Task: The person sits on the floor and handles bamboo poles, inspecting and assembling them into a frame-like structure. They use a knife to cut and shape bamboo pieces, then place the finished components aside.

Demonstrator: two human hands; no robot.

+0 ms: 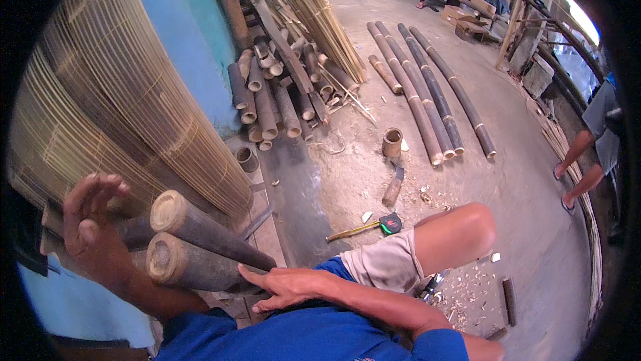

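Two thick dark bamboo tubes lie across my lap, cut ends toward the left: the upper bamboo tube (200,227) and the lower bamboo tube (190,267). More dark tubes (130,231) show behind them. My left hand (93,227) is raised beside the cut ends, fingers spread, palm close to the tubes and holding nothing. My right hand (284,286) lies flat with straight fingers on the right end of the lower tube, its forearm crossing over my blue shirt. My bare knee (457,234) sticks out to the right.
Rolled bamboo-slat mats (133,101) lean at the left. A pile of short bamboo tubes (280,94) and long poles (427,94) lie on the concrete floor, with a cut bamboo ring (392,142), a chopping tool (394,187) and a tape measure (390,223). A person (591,154) walks at the right.
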